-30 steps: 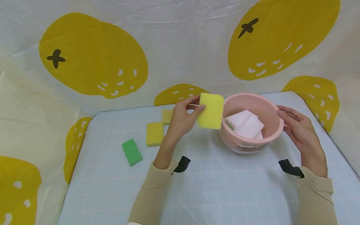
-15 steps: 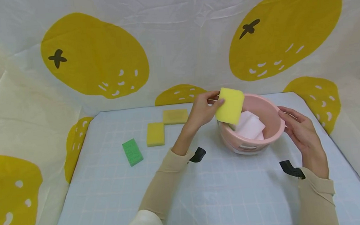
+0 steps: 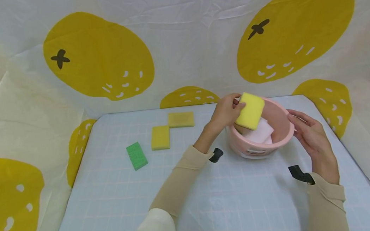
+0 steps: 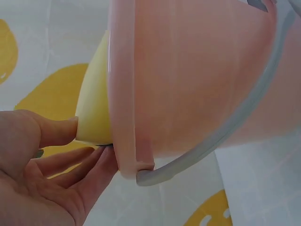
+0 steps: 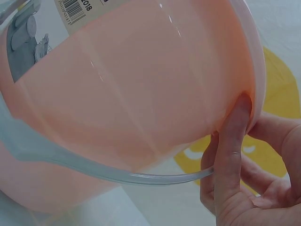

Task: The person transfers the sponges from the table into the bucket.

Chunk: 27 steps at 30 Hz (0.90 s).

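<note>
My left hand (image 3: pixel 225 112) pinches a yellow sponge (image 3: pixel 251 111) between thumb and fingers, holding it tilted over the left part of a pink bucket (image 3: pixel 283 137). In the left wrist view the sponge (image 4: pixel 96 103) shows past the bucket's rim (image 4: pixel 121 94), its far part hidden behind that rim. White sponges (image 3: pixel 260 132) lie inside the bucket. At the bucket's right side my right hand (image 3: pixel 311 132) grips the rim, its fingers against the outer wall, as the right wrist view shows. A pale grey handle (image 5: pixel 113 173) hangs down along the bucket.
Left of the bucket, two yellow sponges (image 3: pixel 160 138) and a green sponge (image 3: pixel 137 156) lie on the pale blue gridded table cover (image 3: pixel 114 204). A fruit-patterned sheet (image 3: pixel 193 51) rises behind the table. The bucket bears a printed label (image 5: pixel 80 12).
My left hand has carried the yellow sponge rightward, from beside the bucket to over its opening. A yellow sponge at the back is now fully uncovered. My right hand stays at the rim.
</note>
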### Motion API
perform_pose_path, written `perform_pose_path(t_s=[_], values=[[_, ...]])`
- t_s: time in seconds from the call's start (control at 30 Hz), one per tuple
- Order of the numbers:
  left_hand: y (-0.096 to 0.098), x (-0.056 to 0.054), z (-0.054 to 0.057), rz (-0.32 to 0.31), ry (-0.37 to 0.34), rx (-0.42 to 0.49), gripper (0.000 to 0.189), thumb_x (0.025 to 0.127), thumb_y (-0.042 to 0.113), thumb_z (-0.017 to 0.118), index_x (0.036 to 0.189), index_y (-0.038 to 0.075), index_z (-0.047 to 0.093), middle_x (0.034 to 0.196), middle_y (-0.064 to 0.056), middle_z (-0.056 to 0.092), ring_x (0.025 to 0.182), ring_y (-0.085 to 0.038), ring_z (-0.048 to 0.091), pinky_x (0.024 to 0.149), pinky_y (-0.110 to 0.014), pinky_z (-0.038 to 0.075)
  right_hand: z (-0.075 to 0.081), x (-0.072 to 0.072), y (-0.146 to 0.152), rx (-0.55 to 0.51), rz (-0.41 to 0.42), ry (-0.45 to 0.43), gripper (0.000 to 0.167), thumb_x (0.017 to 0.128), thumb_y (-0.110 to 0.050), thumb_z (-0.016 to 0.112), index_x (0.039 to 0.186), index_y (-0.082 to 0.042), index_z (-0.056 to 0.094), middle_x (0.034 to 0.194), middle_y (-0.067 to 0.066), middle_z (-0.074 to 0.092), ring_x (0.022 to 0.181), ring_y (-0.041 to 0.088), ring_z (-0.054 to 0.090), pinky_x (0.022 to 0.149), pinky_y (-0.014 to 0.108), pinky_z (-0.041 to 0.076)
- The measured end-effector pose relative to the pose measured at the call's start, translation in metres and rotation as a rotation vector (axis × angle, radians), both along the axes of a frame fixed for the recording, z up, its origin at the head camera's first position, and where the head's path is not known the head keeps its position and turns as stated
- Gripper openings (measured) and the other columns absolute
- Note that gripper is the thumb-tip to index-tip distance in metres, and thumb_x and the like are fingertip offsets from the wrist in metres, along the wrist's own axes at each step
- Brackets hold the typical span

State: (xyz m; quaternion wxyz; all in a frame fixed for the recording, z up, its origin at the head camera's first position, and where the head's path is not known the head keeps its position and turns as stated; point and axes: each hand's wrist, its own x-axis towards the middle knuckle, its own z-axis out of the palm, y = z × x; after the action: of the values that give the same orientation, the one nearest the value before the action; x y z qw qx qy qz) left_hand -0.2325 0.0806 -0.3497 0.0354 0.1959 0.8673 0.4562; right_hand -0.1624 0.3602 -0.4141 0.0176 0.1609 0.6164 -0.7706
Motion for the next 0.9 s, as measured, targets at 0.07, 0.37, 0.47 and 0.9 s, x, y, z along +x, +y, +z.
perform_pose_path(t_s=[0.07, 0.37, 0.47, 0.9], values=[[0.006, 0.000, 0.000, -0.021, 0.032, -0.078, 0.037, 0.104, 0.019, 0.063, 0.138, 0.003, 0.062, 0.115, -0.008, 0.070, 0.094, -0.014, 0.064, 0.076, -0.019, 0.050, -0.001, 0.000, 0.000, -0.010, -0.003, 0.011, 0.055, 0.090, -0.035, 0.080, 0.141, -0.026, 0.063, 0.123, -0.016, 0.066, 0.101, 0.001, 0.067, 0.083, 0.016, 0.055], [0.030, 0.004, -0.004, -0.037, 0.192, -0.518, 0.032, 0.110, 0.023, 0.050, 0.134, 0.008, 0.064, 0.115, -0.003, 0.069, 0.091, -0.011, 0.062, 0.074, -0.023, 0.054, -0.004, -0.001, -0.001, -0.037, -0.001, 0.037, 0.050, 0.091, -0.031, 0.079, 0.138, -0.021, 0.065, 0.120, -0.013, 0.067, 0.097, 0.003, 0.067, 0.078, 0.017, 0.057], [0.032, 0.006, -0.006, -0.053, 0.259, -0.597, 0.024, 0.108, 0.018, 0.052, 0.124, 0.009, 0.069, 0.110, -0.003, 0.068, 0.092, -0.012, 0.063, 0.073, -0.025, 0.055, -0.003, -0.001, 0.000, -0.031, 0.001, 0.036, 0.048, 0.091, -0.031, 0.079, 0.137, -0.022, 0.066, 0.119, -0.013, 0.068, 0.097, 0.003, 0.067, 0.078, 0.017, 0.057], [0.017, 0.009, -0.014, -0.118, 0.273, -0.348, 0.028, 0.104, 0.013, 0.061, 0.130, 0.006, 0.068, 0.123, -0.006, 0.069, 0.110, -0.015, 0.064, 0.089, -0.019, 0.051, 0.000, 0.000, -0.001, 0.000, -0.003, 0.018, 0.054, 0.088, -0.036, 0.081, 0.138, -0.024, 0.066, 0.120, -0.015, 0.067, 0.099, 0.001, 0.066, 0.079, 0.016, 0.056]])
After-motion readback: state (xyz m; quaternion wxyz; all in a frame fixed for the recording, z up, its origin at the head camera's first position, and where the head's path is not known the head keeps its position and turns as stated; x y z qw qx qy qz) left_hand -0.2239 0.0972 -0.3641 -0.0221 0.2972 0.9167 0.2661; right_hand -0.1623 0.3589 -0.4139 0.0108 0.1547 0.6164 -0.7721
